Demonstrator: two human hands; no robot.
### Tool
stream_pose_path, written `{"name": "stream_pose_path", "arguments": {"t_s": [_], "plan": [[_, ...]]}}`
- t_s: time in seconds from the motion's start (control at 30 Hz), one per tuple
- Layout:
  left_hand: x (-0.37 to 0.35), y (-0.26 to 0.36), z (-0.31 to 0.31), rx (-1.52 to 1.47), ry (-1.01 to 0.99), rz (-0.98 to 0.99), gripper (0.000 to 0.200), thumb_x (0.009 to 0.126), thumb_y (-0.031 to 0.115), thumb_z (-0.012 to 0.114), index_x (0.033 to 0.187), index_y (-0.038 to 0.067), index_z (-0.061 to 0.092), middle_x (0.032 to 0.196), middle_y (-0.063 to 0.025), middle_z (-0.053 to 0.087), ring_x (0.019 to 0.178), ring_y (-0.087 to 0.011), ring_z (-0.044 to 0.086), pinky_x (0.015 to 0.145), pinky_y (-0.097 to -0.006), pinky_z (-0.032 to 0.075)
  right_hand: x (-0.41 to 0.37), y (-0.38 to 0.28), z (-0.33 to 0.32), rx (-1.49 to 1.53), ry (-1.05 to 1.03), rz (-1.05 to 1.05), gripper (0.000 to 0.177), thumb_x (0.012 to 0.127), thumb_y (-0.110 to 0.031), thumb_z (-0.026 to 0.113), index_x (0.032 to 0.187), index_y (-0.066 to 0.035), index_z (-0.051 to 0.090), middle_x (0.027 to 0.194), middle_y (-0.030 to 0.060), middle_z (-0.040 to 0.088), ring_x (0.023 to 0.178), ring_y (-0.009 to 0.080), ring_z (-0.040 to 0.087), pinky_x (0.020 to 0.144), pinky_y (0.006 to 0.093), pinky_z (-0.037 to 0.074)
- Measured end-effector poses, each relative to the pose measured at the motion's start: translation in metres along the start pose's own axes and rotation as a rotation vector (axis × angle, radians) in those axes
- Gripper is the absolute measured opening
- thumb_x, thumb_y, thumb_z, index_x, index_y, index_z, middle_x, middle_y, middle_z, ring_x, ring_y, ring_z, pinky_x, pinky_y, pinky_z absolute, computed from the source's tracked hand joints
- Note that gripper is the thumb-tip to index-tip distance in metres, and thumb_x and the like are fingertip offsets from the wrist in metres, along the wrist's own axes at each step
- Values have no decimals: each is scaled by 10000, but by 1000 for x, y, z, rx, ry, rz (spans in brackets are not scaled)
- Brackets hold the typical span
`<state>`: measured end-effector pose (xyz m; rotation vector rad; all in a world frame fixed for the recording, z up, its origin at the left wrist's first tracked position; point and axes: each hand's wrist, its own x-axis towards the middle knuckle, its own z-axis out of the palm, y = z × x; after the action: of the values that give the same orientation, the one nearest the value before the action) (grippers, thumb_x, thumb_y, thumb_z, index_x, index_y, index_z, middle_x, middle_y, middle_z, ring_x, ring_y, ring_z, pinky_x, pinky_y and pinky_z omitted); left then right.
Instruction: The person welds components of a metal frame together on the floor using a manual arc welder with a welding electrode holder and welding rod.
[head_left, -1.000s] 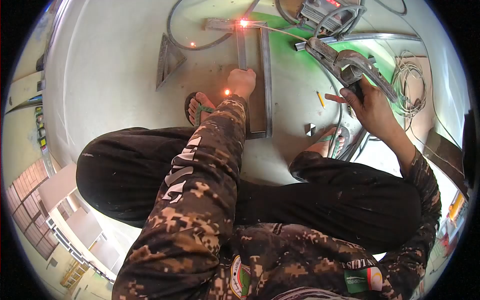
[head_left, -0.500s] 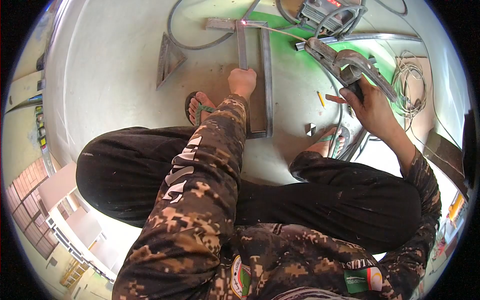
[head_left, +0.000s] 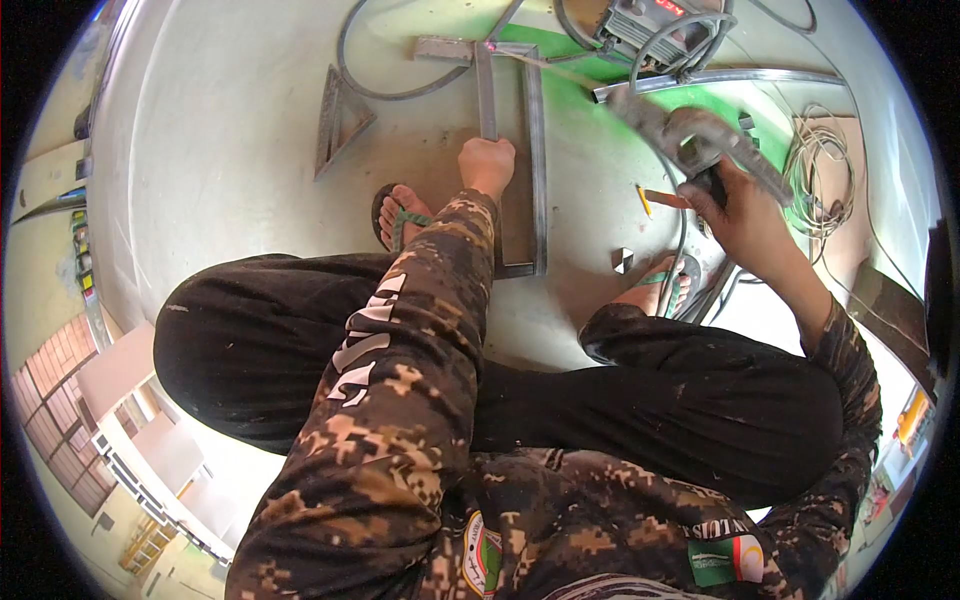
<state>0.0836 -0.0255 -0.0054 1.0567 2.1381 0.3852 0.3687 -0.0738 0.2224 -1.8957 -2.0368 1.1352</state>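
Note:
My left hand (head_left: 487, 166) is closed around the near end of a grey metal tube (head_left: 486, 95). At its far end the tube meets a short crosspiece (head_left: 444, 48), where a small pink-red glow shows. Beside it lies a rectangular metal frame (head_left: 536, 160). In my right hand (head_left: 748, 215) is a welding electrode holder (head_left: 655, 122), smeared by motion. From its jaws a thin electrode (head_left: 560, 70) runs left, its tip close to the glowing corner.
A welding machine (head_left: 655, 35) with a red display stands at the back, cables looped about it. A triangular metal piece (head_left: 338, 125) lies left on the floor. To the right are a long metal tube (head_left: 740, 77), a pencil (head_left: 645, 202) and a coiled cable (head_left: 822, 170). My sandalled feet flank the frame.
The electrode holder in my right hand has shifted slightly and is now blurred. The glow at the corner looks dimmer. My left hand keeps its hold on the tube.

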Motion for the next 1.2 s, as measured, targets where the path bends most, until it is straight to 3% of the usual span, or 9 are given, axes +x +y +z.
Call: {"name": "stream_pose_path", "arguments": {"t_s": [0.1,0.17,0.2,0.33,0.43,0.47,0.57,1.13,1.2], "plan": [[1,-2,1,2,8,4,331,812,251,639,847,-70,712,880,-295,680,918,-430,673,825,-445,528,-4,3,-4,-464,-50,-245,436,970,-317,599,1193,51,524,867,208,678,781,277,708,657,350,540],[1,-2,1,9,19,8,330,810,251,641,845,-69,713,878,-294,681,916,-430,674,823,-445,528,-2,9,2,-261,13,-135,464,968,-357,595,1195,42,531,853,189,676,730,250,693,647,340,538],[0,-2,1,-7,17,17,328,808,252,641,849,-65,714,878,-293,681,913,-435,673,824,-448,527,2,9,9,201,15,-22,469,978,-389,575,1183,31,544,837,149,662,698,199,676,630,314,535],[5,-6,4,-12,-57,9,323,803,254,639,865,-54,718,892,-292,682,918,-443,669,832,-455,524,6,3,3,556,-11,286,419,988,-344,586,1141,43,542,802,72,621,663,129,644,588,248,511],[5,-6,2,3,-55,5,332,808,262,646,884,-53,717,928,-293,682,956,-429,666,844,-447,523,2,0,-6,-60,50,16,446,954,-346,632,1130,52,534,773,165,634,700,236,678,613,360,500],[2,-6,1,5,-59,2,332,808,262,646,884,-53,717,928,-293,682,956,-429,666,844,-447,523,2,5,-3,-114,141,-85,429,925,-328,663,1108,45,556,803,211,646,754,352,672,658,429,491],[-2,0,2,-50,-38,-17,334,816,264,648,897,-53,716,929,-294,682,953,-430,666,847,-445,524,2,8,-2,-158,141,-156,421,911,-339,674,1100,28,594,854,218,663,796,413,644,690,445,495],[-4,4,0,-24,-61,-17,423,835,347,608,797,-65,696,862,-299,674,906,-431,678,821,-449,533,2,9,3,-216,57,-108,457,927,-396,632,1146,3,603,916,236,642,835,423,631,729,465,496],[41,-41,42,4,25,134,369,835,323,628,778,-34,703,836,-280,681,858,-406,692,775,-432,547,2,13,4,-218,96,-206,455,927,-404,630,1112,11,605,904,240,639,832,425,630,720,468,490]]}}
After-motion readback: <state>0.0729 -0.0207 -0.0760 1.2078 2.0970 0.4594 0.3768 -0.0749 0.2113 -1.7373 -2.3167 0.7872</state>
